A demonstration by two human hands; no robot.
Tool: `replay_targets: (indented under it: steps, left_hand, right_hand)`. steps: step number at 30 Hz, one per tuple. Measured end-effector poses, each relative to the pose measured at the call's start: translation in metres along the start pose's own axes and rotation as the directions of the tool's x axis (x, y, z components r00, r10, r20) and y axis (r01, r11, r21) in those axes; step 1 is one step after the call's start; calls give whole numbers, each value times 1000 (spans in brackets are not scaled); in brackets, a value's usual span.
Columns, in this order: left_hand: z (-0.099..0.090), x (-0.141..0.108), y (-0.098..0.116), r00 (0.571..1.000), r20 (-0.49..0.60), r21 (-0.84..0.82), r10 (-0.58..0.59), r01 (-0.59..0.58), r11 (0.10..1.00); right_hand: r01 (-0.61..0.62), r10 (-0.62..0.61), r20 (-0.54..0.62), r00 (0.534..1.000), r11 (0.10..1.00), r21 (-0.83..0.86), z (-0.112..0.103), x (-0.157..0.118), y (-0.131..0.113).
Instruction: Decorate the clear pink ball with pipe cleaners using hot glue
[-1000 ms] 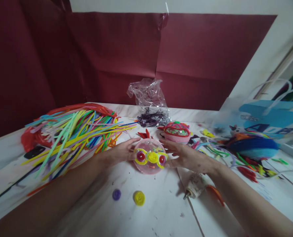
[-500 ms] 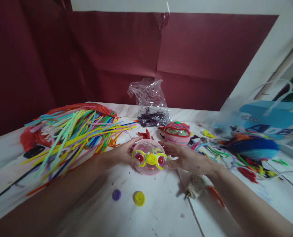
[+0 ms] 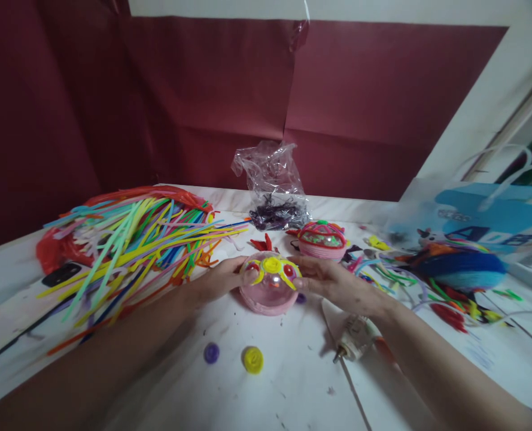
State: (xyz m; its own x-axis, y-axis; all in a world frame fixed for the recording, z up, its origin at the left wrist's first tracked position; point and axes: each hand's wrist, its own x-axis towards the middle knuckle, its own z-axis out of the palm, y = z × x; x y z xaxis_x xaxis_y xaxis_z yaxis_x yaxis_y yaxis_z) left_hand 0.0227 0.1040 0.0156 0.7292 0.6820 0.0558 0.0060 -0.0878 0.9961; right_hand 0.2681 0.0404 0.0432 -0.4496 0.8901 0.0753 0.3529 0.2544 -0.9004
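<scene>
A round pink craft ball [image 3: 269, 301] with a clear dome stands on the white table, gripped from both sides. Yellow pipe-cleaner strips, a yellow coil and two red discs decorate its top. My left hand [image 3: 224, 276] is closed on its left side, thumb near a red disc. My right hand [image 3: 326, 281] holds the right side, fingers partly hidden behind it. A purple coil [image 3: 211, 353] and a yellow coil [image 3: 253, 360] lie in front. Under my right forearm is a glue bottle [image 3: 354, 340] with a metal tip. A small purple piece [image 3: 300, 297] shows beside the ball.
Many coloured pipe cleaners [image 3: 149, 233] and a phone [image 3: 18, 308] cover the left. Behind stand a clear plastic bag [image 3: 277, 191] and another pink craft ball [image 3: 322, 242]. A blue ball [image 3: 463, 269], scraps and a printed bag [image 3: 494, 209] are at right.
The ball has tilted back, so its decorated face points more upward and its pink lower part shows. Both hands still hold it. A small purple piece has come into view beside it.
</scene>
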Motion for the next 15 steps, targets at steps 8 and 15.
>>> replay_targets:
  steps: [8, 15]
  left_hand:
    - [-5, 0, -6, 998, -64, 16, -7, 8, 1000]
    - [2, -4, 15, 999, -31, 63, -22, 24, 998]
  right_hand:
    - [23, -23, -33, 999, 1000, -7, -5, -3, 16]
    - [-34, 34, -4, 999, 999, 16, 0, -2, 9]
